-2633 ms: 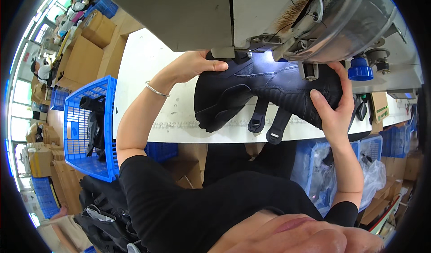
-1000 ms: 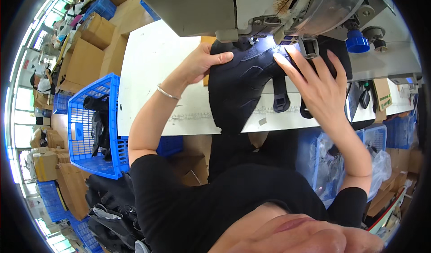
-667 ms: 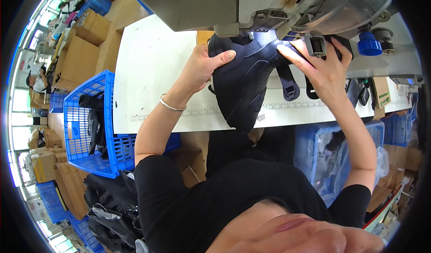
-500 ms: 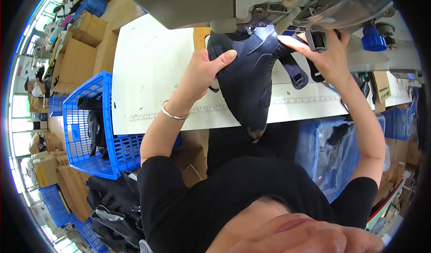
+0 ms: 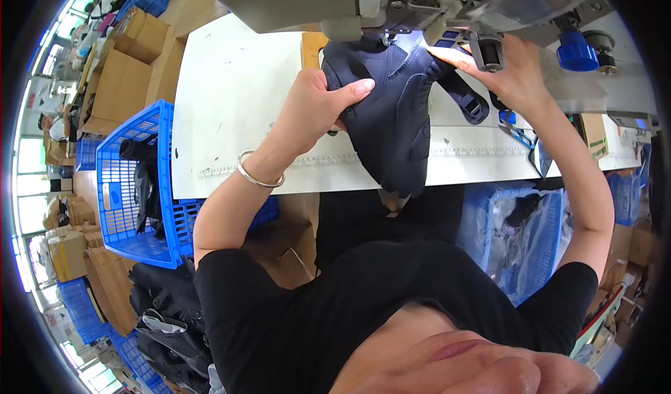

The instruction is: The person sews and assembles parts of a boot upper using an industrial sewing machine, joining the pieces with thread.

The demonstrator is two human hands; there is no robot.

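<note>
A dark navy stitched fabric piece [image 5: 391,132], shaped somewhat like a shoe upper, lies under the head of a sewing machine [image 5: 293,3]. Its lower end hangs past the front edge of the table. My left hand [image 5: 316,111] grips its left side, thumb on top and fingers hidden beneath. On the other side, my right hand [image 5: 514,76] pinches the piece's upper right edge close to the lit needle area; some fingers are behind machine parts. A dark strap with a buckle [image 5: 468,100] sticks out to the right, below that hand.
The white table [image 5: 237,93] carries a printed ruler strip [image 5: 314,160] near its front edge. Blue-handled snips [image 5: 518,135] lie at the right. A blue basket [image 5: 175,177] with black pieces stands left; a lined blue crate [image 5: 472,237] is at the right. Black items [image 5: 168,310] are heaped lower left.
The lower end of the fabric piece has swung slightly right, and its strap has shifted with it. Both hands keep their hold. The blue-handled snips now show more.
</note>
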